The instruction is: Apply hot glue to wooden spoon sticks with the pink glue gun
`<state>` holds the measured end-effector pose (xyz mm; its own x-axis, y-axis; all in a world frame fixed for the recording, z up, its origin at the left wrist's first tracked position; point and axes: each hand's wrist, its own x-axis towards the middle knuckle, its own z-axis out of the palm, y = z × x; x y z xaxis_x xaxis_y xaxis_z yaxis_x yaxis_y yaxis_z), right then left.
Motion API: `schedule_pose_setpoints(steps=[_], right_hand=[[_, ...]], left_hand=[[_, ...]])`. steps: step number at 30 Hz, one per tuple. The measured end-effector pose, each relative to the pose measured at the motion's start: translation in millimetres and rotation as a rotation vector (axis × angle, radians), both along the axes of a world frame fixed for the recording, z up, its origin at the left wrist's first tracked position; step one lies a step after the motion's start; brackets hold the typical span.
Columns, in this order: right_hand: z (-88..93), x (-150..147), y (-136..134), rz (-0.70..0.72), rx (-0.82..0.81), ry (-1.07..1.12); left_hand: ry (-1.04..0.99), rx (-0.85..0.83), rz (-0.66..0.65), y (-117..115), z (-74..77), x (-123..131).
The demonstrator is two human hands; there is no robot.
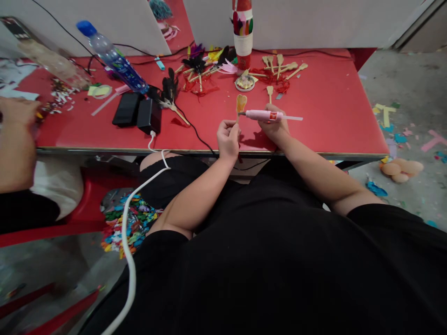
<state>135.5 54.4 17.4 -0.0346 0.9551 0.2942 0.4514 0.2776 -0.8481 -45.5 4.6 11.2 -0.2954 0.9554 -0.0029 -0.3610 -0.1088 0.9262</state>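
Between the fingers of my left hand (228, 139) is the thin handle of a small heart-topped wooden stick (241, 103), held upright with an amber, shiny patch on its head. My right hand (275, 128) is closed around a pink glue gun (261, 115) with a clear glue stick poking out of its back. The gun's dark nozzle points left and lies at the base of the stick's head; I cannot tell whether they touch. Just beyond my right hand lies another wooden stick (270, 93). A small round dish (245, 83) with pale bits sits behind.
On the red table (324, 107) are more wooden sticks (279, 65), feather-topped sticks (199, 67), a red-and-white container (243, 42), a water bottle (115, 60) and black boxes (149, 115). A white cable (129, 242) hangs across my left side. Another person's arm (16, 144) is at far left.
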Motion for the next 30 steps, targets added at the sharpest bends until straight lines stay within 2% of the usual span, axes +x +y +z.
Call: schedule_pose_setpoints(steps=[9,15,21,30], right_hand=[[6.8,-1,-3,-0.009,-0.046,-0.018],[5.9,-2,-2,-0.023,-0.023,-0.041],[4.7,-1,-2,-0.026,0.001,-0.052],[-11.1,1,9,-0.01,0.109,-0.028]], left_hand=[[0.016,0.003,0.001,0,-0.5,0],[0.004,0.014,0.003,2,-5.1,-1],[0.024,0.0,0.011,1,-1.5,0],[-0.004,0.002,0.015,2,-3.7,0]])
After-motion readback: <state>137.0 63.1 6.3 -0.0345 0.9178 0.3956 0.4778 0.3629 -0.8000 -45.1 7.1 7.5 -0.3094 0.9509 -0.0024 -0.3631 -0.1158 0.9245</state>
